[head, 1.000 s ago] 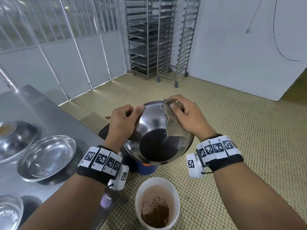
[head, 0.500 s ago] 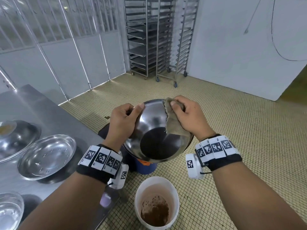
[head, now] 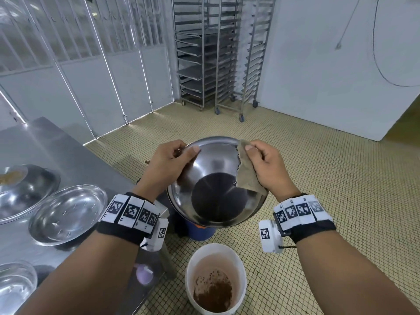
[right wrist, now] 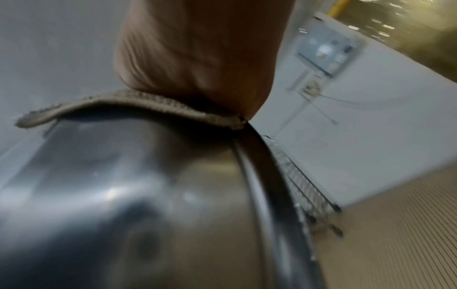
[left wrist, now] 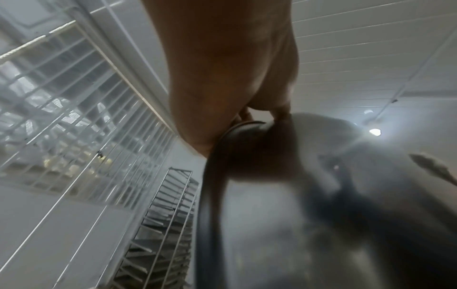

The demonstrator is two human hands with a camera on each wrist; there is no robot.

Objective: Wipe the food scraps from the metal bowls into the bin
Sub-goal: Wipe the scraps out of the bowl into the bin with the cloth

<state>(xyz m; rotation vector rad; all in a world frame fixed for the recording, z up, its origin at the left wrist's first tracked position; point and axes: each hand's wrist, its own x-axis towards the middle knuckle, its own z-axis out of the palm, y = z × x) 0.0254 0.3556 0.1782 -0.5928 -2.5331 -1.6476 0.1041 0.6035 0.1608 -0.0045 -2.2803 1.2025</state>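
- Gripping the rim of the metal bowl (head: 218,187), the left hand (head: 168,164) has its thumb hooked inside the left edge and its fingers behind.
- Pinching a brown cloth (head: 246,176) against the bowl's right rim, the right hand (head: 268,167) has its thumb on the cloth, which drapes down the inner wall.
- Held in the air, the bowl tilts toward the person, above and just beyond the white bin (head: 216,280) on the tiled floor (head: 341,201); brown scraps lie in the bin.
- Resting on the steel table (head: 56,151) at left are more metal bowls (head: 68,212).
- Standing by the far wall are wheeled tray racks (head: 222,53).
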